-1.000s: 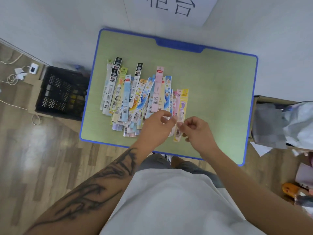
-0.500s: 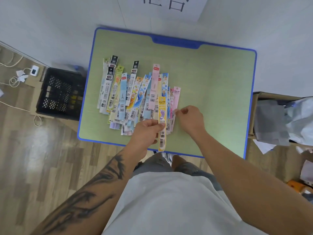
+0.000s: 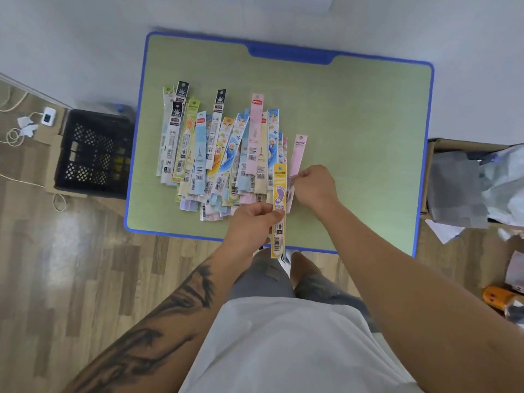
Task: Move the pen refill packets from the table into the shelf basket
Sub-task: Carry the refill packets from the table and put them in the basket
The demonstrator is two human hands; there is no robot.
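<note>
left hand point(image 3: 252, 222) still pinching yellow packet point(image 3: 279, 211), right hand point(image 3: 313, 185) fingers now gripping pink packet point(image 3: 297, 163)

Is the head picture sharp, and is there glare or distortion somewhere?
Head view: soft overall, packet print mostly unreadable; the table edges bow from the wide lens; a pale glare patch lies on the wood floor at left; no hard shadows.

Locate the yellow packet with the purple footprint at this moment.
In the head view the yellow packet is pinched in the left hand over the table's near edge, just right of the packet pile and beside the right hand.
</note>
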